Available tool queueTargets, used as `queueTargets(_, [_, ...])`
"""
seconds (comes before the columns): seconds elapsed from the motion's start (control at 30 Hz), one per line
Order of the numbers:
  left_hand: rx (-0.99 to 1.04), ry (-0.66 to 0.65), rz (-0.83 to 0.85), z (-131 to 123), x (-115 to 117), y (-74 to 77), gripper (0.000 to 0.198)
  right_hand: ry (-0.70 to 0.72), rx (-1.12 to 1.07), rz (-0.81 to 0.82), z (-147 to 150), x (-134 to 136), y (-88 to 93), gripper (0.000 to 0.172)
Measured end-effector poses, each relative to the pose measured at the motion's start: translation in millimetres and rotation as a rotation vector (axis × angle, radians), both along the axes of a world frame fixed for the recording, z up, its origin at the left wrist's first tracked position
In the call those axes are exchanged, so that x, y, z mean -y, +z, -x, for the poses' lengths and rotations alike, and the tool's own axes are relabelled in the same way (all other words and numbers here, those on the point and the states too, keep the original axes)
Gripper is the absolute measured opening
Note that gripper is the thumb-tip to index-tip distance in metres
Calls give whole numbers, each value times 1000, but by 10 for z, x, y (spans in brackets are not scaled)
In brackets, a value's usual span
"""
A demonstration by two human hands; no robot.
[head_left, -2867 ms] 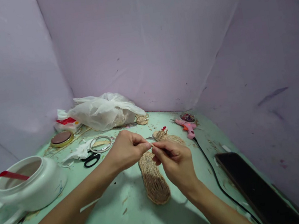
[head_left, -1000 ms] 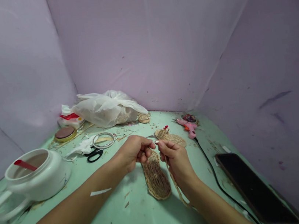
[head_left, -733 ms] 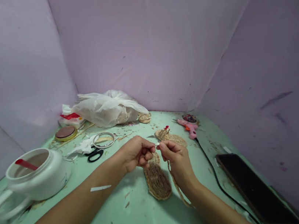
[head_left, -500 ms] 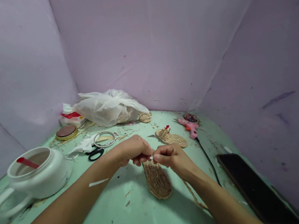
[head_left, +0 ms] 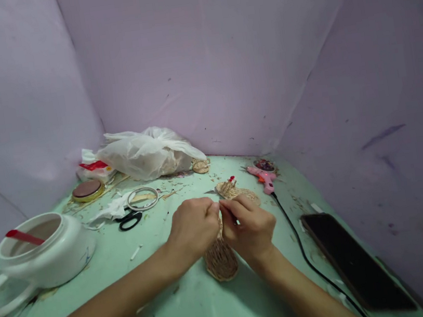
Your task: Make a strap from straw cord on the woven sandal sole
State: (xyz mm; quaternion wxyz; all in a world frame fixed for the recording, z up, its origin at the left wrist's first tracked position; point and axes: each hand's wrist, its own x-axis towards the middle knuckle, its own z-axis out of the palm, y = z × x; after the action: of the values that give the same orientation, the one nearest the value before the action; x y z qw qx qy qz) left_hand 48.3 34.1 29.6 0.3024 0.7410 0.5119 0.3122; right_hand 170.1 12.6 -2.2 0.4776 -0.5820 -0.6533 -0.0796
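My left hand [head_left: 192, 228] and my right hand [head_left: 249, 225] meet fingertip to fingertip just above a woven straw sole [head_left: 220, 260] lying on the green table [head_left: 170, 311]. Both hands are closed in a pinch on a thin straw strand between them; the strand itself is mostly hidden by the fingers. A second woven straw sole [head_left: 235, 191] with a small red piece on it lies just beyond my right hand.
A white pot with a red spoon [head_left: 43, 250] stands at the left. Black scissors [head_left: 129, 220], a metal ring [head_left: 142, 198], a tape roll [head_left: 87, 190] and a plastic bag [head_left: 144, 155] lie behind. A pink glue gun [head_left: 262, 177] with its cord and a dark phone [head_left: 352, 260] sit right.
My hands have come down closer to the near sole and closer together. The braid that hung below my right hand is no longer visible.
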Motion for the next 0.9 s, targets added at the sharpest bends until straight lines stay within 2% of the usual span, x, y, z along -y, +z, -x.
queueTargets(0.1, [335,-138,403,-26,-37,38,35,95,-245,-69,-14,-13,-6,14])
queueTargets(0.17, [513,-159,529,-34,-52,35,29,155,-438,-52,2,-16,28,12])
queueTargets(0.27, [618,-215,563,-14,-92,3,22,249,-742,88,35,-25,101,9])
queueTargets(0.37, [487,-226,460,33,-158,-4,30,383,-1068,258,43,-48,149,9])
queueTargets(0.43, [354,-176,331,62,-195,23,33,423,-1187,330,34,-60,167,9])
queueTargets(0.53, [226,-103,72,91,-211,90,21,399,-1175,390,20,-62,194,10])
queueTargets(0.63, [171,-139,-150,109,-195,132,9,367,-1052,416,16,-57,221,14])
queueTargets(0.8, [55,-246,-309,147,-203,81,15,326,-779,487,-37,-75,230,19])
queueTargets(0.9, [-58,-224,-394,172,-224,44,16,291,-478,395,-94,-65,242,15])
